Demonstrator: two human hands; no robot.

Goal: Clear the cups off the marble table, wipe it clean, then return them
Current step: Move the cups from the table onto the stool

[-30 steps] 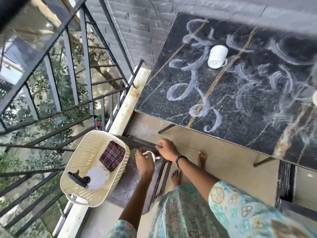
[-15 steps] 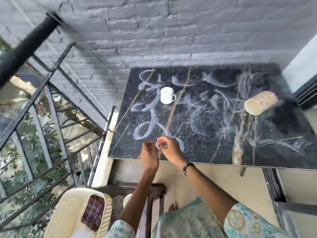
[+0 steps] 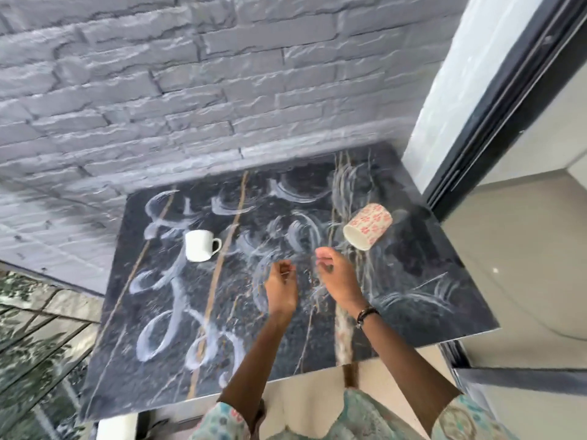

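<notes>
The black marble table is streaked with white smears. A plain white mug stands on its left half with the handle pointing right. A cream cup with a red flower pattern lies on its side at the back right, mouth towards me. My left hand and my right hand hover side by side over the middle of the table, a little apart. Their fingers are loosely curled and hold nothing that I can see. My right hand is just short of the patterned cup.
A grey brick wall runs along the table's far edge. A dark door frame stands at the right. Railing bars and foliage lie at the lower left, with pale tiled floor to the right.
My hands left a cup on the low stool beside the basket, rose over the table's front edge and moved apart above its middle. The view swung up from the stool to the table.
</notes>
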